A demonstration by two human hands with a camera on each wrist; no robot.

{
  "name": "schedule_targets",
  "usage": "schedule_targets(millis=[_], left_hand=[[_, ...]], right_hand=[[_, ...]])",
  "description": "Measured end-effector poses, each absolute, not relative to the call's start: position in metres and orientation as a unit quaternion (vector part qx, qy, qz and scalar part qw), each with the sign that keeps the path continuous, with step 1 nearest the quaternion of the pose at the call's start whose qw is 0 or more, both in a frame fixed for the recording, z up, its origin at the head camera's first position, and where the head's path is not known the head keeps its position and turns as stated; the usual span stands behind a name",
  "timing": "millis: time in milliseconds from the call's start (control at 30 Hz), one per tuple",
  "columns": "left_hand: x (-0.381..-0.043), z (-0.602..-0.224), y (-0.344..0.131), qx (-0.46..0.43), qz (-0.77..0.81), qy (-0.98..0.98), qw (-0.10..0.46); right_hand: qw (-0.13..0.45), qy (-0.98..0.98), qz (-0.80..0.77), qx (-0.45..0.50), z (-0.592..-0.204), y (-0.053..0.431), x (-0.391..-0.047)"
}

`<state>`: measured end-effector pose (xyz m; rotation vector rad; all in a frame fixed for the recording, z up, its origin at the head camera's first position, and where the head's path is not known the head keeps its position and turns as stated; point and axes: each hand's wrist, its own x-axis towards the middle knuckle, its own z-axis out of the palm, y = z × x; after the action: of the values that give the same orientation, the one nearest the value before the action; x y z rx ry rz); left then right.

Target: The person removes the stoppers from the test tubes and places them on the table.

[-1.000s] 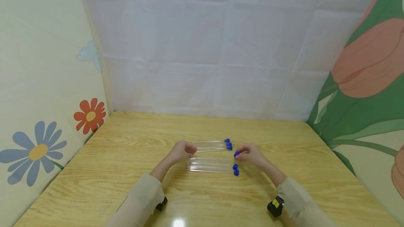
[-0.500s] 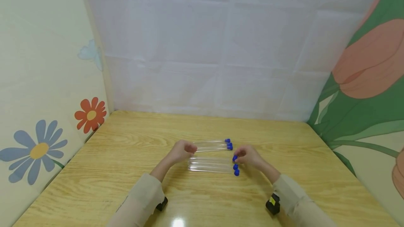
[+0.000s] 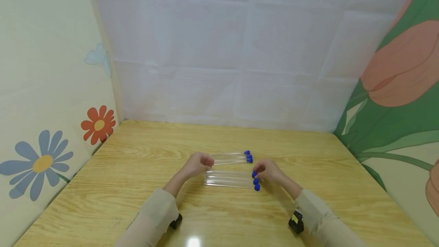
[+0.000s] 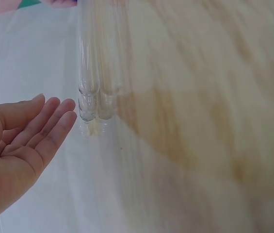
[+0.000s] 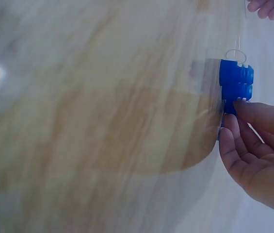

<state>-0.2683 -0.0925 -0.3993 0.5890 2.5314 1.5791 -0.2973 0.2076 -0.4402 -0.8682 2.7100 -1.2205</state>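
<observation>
Several clear test tubes [image 3: 228, 179] lie side by side on the table, closed ends to the left. At their right ends sit two blue caps [image 3: 256, 184]. My right hand [image 3: 269, 171] pinches a third blue cap [image 3: 254, 174] between thumb and fingers, next to the other two; in the right wrist view that cap is partly covered by the thumb. A clear round tube mouth shows beside the caps there. My left hand [image 4: 23, 141] hovers beside the rounded tube ends [image 4: 89, 104], fingers relaxed, a small gap between them and the glass.
Behind the near tubes lies a second group of tubes [image 3: 228, 161] with blue caps [image 3: 249, 158] at their right ends. Wood-grain table [image 3: 219, 216] runs beneath everything. A white sheet [image 3: 219, 48] hangs at the back, patterned cloths at both sides.
My right hand has brought the blue cap toward me and slightly left, down beside the two other near caps. The left hand has stayed almost still.
</observation>
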Motion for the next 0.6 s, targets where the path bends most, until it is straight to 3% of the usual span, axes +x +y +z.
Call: schedule_targets(millis=[100, 200, 400, 600], left_hand=[[-0.269, -0.401, -0.092, 0.190, 0.523, 0.830, 0.047], [-0.270, -0.401, -0.093, 0.191, 0.524, 0.829, 0.039], [-0.276, -0.401, -0.093, 0.198, 0.521, 0.830, 0.001], [-0.281, -0.394, -0.091, 0.196, 0.533, 0.823, -0.012]], right_hand=[[-0.003, 0.850, -0.400, -0.342, -0.490, 0.231, -0.336], [0.013, 0.851, -0.405, -0.335, -0.498, 0.236, -0.344], [0.049, 0.887, -0.393, -0.237, -0.402, 0.200, -0.275], [0.081, 0.850, -0.478, -0.206, -0.379, 0.195, -0.271]])
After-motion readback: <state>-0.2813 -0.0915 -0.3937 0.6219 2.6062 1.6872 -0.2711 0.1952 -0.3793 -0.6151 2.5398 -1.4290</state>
